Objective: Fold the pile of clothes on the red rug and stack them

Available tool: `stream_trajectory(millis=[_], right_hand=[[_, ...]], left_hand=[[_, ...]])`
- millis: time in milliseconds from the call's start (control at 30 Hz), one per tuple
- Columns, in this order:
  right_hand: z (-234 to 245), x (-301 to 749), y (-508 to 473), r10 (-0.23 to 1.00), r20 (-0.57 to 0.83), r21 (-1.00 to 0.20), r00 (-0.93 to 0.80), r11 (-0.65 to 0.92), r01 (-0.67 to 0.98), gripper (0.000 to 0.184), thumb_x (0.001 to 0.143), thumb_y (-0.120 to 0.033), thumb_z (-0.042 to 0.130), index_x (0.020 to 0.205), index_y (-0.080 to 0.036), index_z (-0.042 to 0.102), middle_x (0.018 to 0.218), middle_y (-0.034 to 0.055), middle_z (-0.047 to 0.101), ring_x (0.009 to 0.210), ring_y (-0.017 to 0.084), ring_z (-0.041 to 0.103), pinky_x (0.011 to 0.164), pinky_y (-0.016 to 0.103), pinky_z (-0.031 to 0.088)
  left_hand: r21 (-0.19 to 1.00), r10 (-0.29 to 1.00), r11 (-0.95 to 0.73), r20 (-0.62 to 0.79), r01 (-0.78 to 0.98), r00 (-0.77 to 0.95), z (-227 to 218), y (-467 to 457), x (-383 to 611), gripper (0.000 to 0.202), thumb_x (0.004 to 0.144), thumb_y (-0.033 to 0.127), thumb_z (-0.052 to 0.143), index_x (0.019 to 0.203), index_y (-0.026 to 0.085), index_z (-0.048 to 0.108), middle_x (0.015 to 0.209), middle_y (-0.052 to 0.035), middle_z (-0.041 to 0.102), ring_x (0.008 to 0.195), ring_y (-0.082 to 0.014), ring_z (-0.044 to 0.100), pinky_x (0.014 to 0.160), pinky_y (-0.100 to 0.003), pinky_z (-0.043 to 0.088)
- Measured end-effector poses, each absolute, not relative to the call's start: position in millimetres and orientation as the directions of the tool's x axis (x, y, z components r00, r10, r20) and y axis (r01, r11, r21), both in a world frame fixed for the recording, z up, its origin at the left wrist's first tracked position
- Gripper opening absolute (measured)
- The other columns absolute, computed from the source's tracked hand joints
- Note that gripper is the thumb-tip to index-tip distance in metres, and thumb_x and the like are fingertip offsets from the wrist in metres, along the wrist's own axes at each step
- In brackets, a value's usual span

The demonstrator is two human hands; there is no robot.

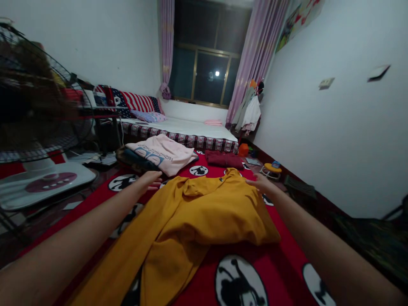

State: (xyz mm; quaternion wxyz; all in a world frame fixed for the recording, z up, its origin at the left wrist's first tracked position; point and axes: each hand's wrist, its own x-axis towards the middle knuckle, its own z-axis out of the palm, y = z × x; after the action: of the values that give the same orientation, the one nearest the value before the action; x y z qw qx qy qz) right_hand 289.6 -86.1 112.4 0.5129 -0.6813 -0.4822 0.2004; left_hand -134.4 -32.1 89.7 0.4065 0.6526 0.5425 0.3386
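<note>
A mustard-yellow long-sleeved shirt (207, 212) lies spread on a red blanket (277, 267), its neckline away from me. One sleeve stretches toward me at the lower left; the body's near edge is folded. My left hand (153, 180) is held just beyond the shirt's left shoulder, fingers apart, apparently holding nothing. At the opposite shoulder, my right hand (261, 183) reaches in with fingers extended, their tips at the cloth's edge. Past my left hand sits a folded pale pink printed shirt (168, 153) on darker clothes. A folded maroon garment (224, 159) lies farther back.
An electric fan (41, 97) on a white base (47, 182) stands close at the left. Behind the blanket is a bed (191, 126) beneath a window. A small yellow stool (271, 168) and dark items line the right wall. Clothes (248, 110) hang beside the curtain.
</note>
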Motion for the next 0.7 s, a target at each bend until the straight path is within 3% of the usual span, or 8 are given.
stream_trajectory(millis=[67,200,333,400,467,533,600,700], right_hand=[[86.7,298.7,-88.3,0.869,0.140,-0.788,0.474,-0.192,0.585,0.043,0.059,-0.028,0.080,0.094,-0.008,0.064,0.108,0.0219,0.066,0.108,0.039,0.060,0.091,0.052,0.048],[61.8,303.1,-74.7,0.875,0.086,-0.664,0.477,-0.306,0.682,0.061,0.073,-0.038,0.072,0.119,-0.003,0.056,0.123,0.0247,0.058,0.118,0.037,0.054,0.099,0.047,0.043],[56.7,294.5,-52.7,0.843,0.123,-0.548,0.523,-0.382,0.744,0.088,0.072,-0.049,0.070,0.141,-0.007,0.035,0.141,0.0254,0.043,0.132,0.037,0.040,0.105,0.048,0.037],[55.9,287.6,-46.2,0.833,0.132,-0.468,0.537,-0.425,0.775,0.098,0.073,-0.056,0.066,0.147,-0.008,0.023,0.143,0.0261,0.040,0.131,0.036,0.041,0.104,0.047,0.038],[54.7,279.8,-43.3,0.843,0.115,-0.427,0.525,-0.435,0.793,0.103,0.074,-0.059,0.064,0.149,-0.009,0.015,0.140,0.0264,0.044,0.127,0.036,0.047,0.101,0.046,0.041],[54.0,272.8,-43.7,0.863,0.099,-0.411,0.495,-0.418,0.810,0.096,0.074,-0.056,0.066,0.148,-0.012,0.024,0.133,0.0235,0.053,0.122,0.036,0.052,0.097,0.045,0.043],[55.6,269.6,-47.0,0.888,0.074,-0.418,0.453,-0.385,0.823,0.072,0.074,-0.047,0.067,0.135,-0.015,0.047,0.120,0.0189,0.062,0.115,0.035,0.057,0.091,0.042,0.046],[66.7,277.5,-57.9,0.928,0.008,-0.480,0.371,-0.322,0.816,0.029,0.076,-0.032,0.063,0.098,-0.015,0.069,0.093,0.0124,0.071,0.093,0.029,0.066,0.075,0.033,0.049]], left_hand=[[0.873,0.985,-0.082,-0.003,0.480,0.174,80.1,-26.2,-137.2,0.061,0.094,0.055,0.038,0.121,0.001,0.050,0.102,-0.0107,0.064,0.089,-0.0243,0.062,0.069,-0.031,0.051],[0.752,0.938,-0.302,0.125,0.586,0.323,65.4,-23.6,-110.7,0.073,0.072,0.053,0.070,0.128,0.011,0.052,0.123,-0.0097,0.059,0.115,-0.0292,0.053,0.093,-0.031,0.045],[0.329,0.834,-0.550,0.174,0.768,0.523,49.4,-33.6,-77.7,0.087,0.064,0.045,0.077,0.141,0.025,0.043,0.147,-0.0139,0.037,0.129,-0.0370,0.040,0.105,-0.047,0.035],[0.174,0.828,-0.558,0.190,0.811,0.528,40.9,-41.2,-67.2,0.081,0.070,0.049,0.071,0.143,0.027,0.041,0.144,-0.0147,0.039,0.127,-0.0382,0.041,0.103,-0.050,0.036],[0.083,0.815,-0.556,0.247,0.827,0.524,34.4,-47.1,-59.4,0.062,0.080,0.046,0.061,0.136,0.022,0.049,0.132,-0.0160,0.050,0.121,-0.0353,0.046,0.099,-0.048,0.039],[0.049,0.804,-0.558,0.281,0.829,0.524,31.7,-48.8,-53.9,0.041,0.086,0.035,0.052,0.122,0.017,0.059,0.120,-0.0164,0.057,0.113,-0.0318,0.051,0.095,-0.044,0.042],[0.082,0.797,-0.578,0.272,0.812,0.540,34.2,-45.1,-52.3,0.030,0.086,0.025,0.046,0.108,0.016,0.064,0.113,-0.0152,0.060,0.107,-0.0294,0.054,0.092,-0.041,0.044],[0.357,0.784,-0.608,0.130,0.709,0.606,49.6,-30.3,-63.1,0.028,0.082,0.021,0.046,0.102,0.017,0.065,0.109,-0.0102,0.065,0.100,-0.0258,0.059,0.089,-0.036,0.046]])
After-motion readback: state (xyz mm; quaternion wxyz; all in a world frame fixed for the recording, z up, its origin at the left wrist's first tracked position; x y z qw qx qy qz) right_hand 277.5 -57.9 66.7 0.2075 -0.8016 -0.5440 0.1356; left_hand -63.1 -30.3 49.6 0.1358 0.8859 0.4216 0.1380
